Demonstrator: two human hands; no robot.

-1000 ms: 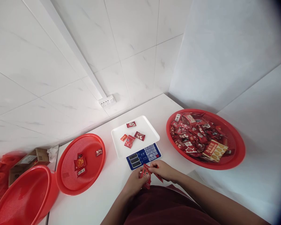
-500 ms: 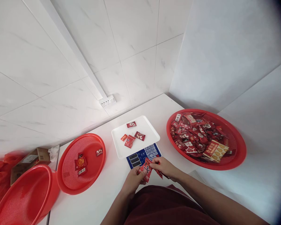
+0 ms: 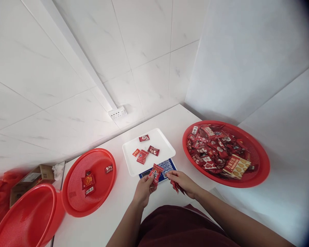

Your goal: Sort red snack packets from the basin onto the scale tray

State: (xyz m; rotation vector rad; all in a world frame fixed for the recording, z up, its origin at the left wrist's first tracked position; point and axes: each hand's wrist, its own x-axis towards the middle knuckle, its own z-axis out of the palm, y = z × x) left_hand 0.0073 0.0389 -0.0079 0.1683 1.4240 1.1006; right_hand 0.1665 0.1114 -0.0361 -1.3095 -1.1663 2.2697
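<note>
My left hand (image 3: 143, 189) pinches a red snack packet (image 3: 156, 173) with dark and white lettering, held over the front of the scale's blue keypad (image 3: 167, 165). Just to its right, my right hand (image 3: 183, 182) is closed around several red packets (image 3: 175, 187), whose lower ends hang below the fingers. The two hands are apart. Behind them, the scale's white tray (image 3: 130, 160) carries several small red packets (image 3: 142, 156). The packet in my left hand partly covers the keypad and display.
At the right stands a red basket (image 3: 264, 164) heaped with red packets and a yellow-and-red packet (image 3: 237, 166). A red basket (image 3: 108, 192) with a few packets is at the left, beside another red basket (image 3: 50, 219). Behind are a cardboard box (image 3: 41, 175) and a wall socket (image 3: 117, 113).
My left hand has moved up and slightly left with its packet, away from my right hand. My right hand keeps its packets near the same spot.
</note>
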